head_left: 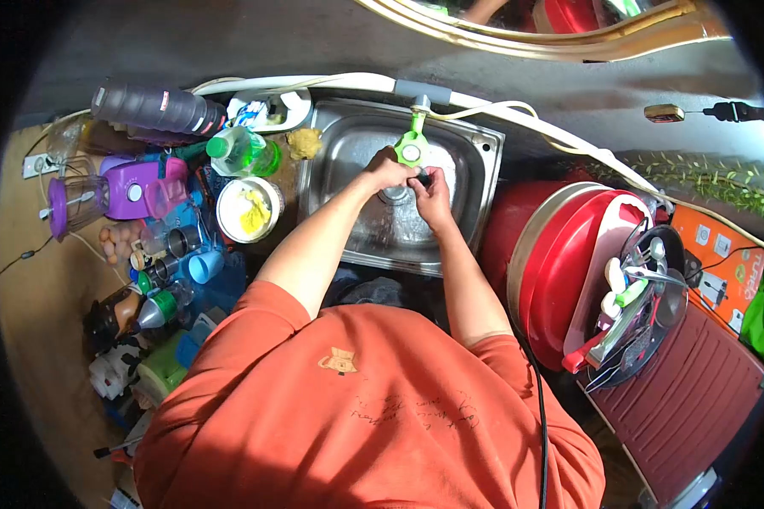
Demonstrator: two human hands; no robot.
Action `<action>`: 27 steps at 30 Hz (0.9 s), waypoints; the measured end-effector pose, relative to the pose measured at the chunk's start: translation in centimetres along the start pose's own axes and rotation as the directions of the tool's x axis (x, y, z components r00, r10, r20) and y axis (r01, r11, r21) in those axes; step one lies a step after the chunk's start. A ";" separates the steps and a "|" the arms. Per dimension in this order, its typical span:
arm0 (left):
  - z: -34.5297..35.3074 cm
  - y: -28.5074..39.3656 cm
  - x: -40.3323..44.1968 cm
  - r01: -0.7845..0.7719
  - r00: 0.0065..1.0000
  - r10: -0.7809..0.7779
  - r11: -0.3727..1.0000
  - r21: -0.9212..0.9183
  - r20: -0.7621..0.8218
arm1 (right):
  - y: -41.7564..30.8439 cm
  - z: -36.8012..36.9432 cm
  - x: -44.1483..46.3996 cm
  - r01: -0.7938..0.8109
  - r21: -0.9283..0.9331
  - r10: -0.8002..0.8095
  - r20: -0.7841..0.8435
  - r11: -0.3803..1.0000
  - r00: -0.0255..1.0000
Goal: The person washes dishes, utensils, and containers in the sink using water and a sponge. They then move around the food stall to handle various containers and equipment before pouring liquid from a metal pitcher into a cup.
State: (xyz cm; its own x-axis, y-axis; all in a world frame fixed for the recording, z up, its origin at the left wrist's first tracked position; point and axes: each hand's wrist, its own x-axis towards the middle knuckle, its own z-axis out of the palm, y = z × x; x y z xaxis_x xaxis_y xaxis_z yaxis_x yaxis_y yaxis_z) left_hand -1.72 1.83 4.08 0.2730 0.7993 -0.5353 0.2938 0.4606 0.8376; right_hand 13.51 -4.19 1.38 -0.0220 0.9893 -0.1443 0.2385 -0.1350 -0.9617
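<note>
Both of my hands are over the stainless steel sink (331, 212), just under the light green tap (412, 146). My left hand (387, 170) is closed beside the tap's lower end, with its fingertips partly hidden. Close by on the right, my right hand (434, 200) has its fingers bent in a pinch. A small greyish thing shows between the two hands, too small to name. Below them the basin looks wet and shiny around the drain.
Left of the sink stand a white tub (248, 209) with a yellow item inside, a green-capped bottle (244, 153), a yellow sponge (305, 143) and a purple blender (132, 193). To the right are a large red container (560, 263), a dish rack of utensils (641, 297) and an orange box (713, 263).
</note>
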 end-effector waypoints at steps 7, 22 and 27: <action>-0.1 -1.6 1.4 -0.026 0.994 0.046 0.981 0.192 -0.103 | -1.0 0.8 0.1 -0.029 0.254 0.044 -0.051 0.967 0.998; 4.0 -0.8 0.0 -0.226 0.940 0.171 0.961 -0.162 -0.295 | 1.2 4.7 3.5 -0.116 0.758 0.368 -0.173 0.642 0.914; 3.8 -1.2 -1.6 -0.427 0.872 0.457 0.885 0.185 -0.174 | 1.3 2.4 3.4 -0.242 0.855 0.507 -0.028 0.458 0.862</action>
State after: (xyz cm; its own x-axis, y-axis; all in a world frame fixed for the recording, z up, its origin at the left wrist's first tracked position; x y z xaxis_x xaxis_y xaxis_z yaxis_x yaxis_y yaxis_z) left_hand 1.01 -1.50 3.53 0.2134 0.9748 -0.0651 0.3126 -0.0050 0.9499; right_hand 11.41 -1.14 -0.94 0.1287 0.7854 -0.6054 -0.7160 -0.3488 -0.6047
